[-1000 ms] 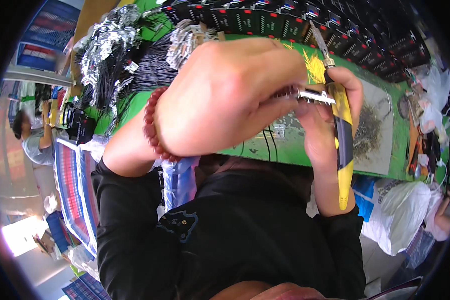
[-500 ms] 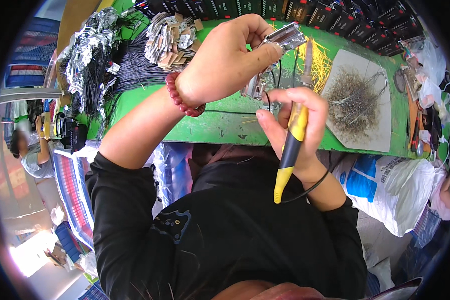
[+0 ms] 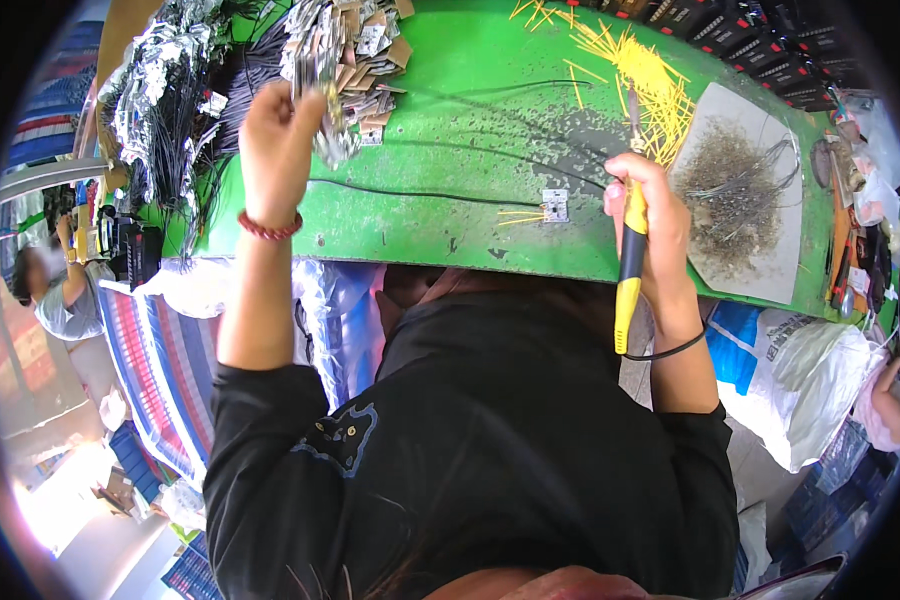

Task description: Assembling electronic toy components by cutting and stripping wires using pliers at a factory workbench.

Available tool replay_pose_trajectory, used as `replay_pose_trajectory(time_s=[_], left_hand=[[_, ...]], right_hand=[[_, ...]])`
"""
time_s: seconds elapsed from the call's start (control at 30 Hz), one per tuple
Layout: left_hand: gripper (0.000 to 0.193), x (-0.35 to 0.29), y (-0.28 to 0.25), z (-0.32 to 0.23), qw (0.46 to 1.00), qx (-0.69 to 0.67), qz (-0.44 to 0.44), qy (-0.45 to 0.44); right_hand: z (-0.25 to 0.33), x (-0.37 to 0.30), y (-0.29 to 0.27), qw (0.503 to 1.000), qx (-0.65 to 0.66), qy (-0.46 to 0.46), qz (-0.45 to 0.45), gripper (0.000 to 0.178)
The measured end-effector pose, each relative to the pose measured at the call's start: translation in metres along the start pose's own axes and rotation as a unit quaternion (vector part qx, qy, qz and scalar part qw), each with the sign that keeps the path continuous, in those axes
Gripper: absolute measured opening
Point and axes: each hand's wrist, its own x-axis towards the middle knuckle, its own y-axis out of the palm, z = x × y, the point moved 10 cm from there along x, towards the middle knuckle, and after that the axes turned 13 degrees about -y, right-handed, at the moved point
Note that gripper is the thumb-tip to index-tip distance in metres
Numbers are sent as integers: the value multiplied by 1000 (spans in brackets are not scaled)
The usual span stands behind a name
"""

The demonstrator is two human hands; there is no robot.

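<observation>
Green counter (image 3: 450,215) across the upper frame, scarred and littered with yellow wire ends. Left hand (image 3: 275,140) at upper left, fingers closed on a small silvery part from the pile of cardboard-backed pieces (image 3: 355,45). Right hand (image 3: 648,205) right of centre, fingers wrapped around a yellow-handled soldering iron (image 3: 628,275), tip raised. Small white board (image 3: 554,205) just left of it. Risk, judging by this: hot tip brushing the black cable (image 3: 410,193) or skin.

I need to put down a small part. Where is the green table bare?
Bare green table lies along the near edge, between the left hand and the small square board. Crowded: card pile at the far left, yellow wires and grey mat on the right.
</observation>
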Motion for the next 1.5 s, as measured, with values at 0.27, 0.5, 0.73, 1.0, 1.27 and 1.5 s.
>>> replay_pose_trajectory(time_s=[0.27, 0.5, 0.73, 1.0, 1.27, 1.5], left_hand=[[40, -77, 3, -18, 837, 443, -229, 227], [37, -127, 141, -104, 921, 211, 123, 305], [11, -123, 170, -74, 939, 120, 259, 192], [8, -140, 186, -69, 916, 93, 359, 155], [7, -138, 181, -63, 945, 146, 248, 156], [7, -140, 178, -71, 950, 145, 200, 192]], right_hand=[[-12, -14, 43, 999, 43, 27, 13, 30], [-2, -15, 53, 982, 183, -22, 39, 32], [-21, -37, 26, 968, 227, 96, -41, 27], [-12, -31, 42, 965, 251, 64, -30, 33], [2, -35, 17, 982, 167, 11, -87, 40], [-8, -41, 33, 954, 281, 74, -79, 39]])
